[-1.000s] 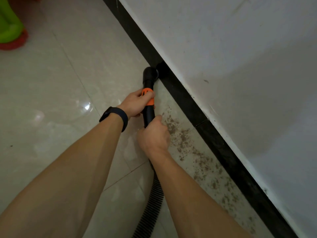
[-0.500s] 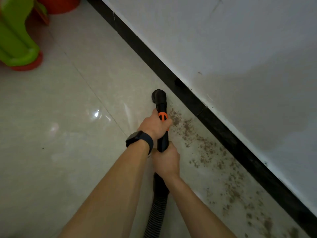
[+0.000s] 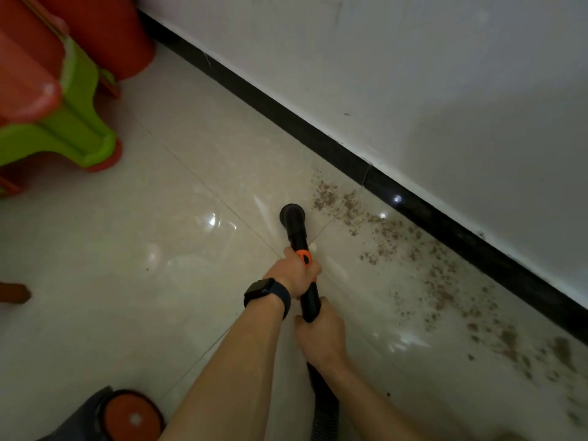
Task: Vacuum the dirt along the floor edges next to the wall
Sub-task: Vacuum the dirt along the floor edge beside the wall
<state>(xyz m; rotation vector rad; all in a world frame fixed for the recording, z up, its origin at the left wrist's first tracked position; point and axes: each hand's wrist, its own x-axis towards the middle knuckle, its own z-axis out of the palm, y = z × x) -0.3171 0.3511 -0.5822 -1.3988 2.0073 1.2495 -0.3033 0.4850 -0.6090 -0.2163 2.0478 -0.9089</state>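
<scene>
Dirt (image 3: 410, 249) lies right of the nozzle (image 3: 292, 215); left hand (image 3: 294, 275) and right hand (image 3: 321, 337) grip the tube (image 3: 310, 302), fingers curled round it

My left hand (image 3: 294, 273) grips the vacuum tube (image 3: 310, 300) ahead of my right hand (image 3: 321, 337), with the nozzle (image 3: 292, 214) out front on the floor (image 3: 159, 265). Dirt (image 3: 397, 249) lies right of the nozzle, strung along the baseboard (image 3: 350, 160) under the wall (image 3: 413, 74). A stool (image 3: 63, 128) stands far left, and the vacuum body (image 3: 130, 415) sits near me on the left.
</scene>
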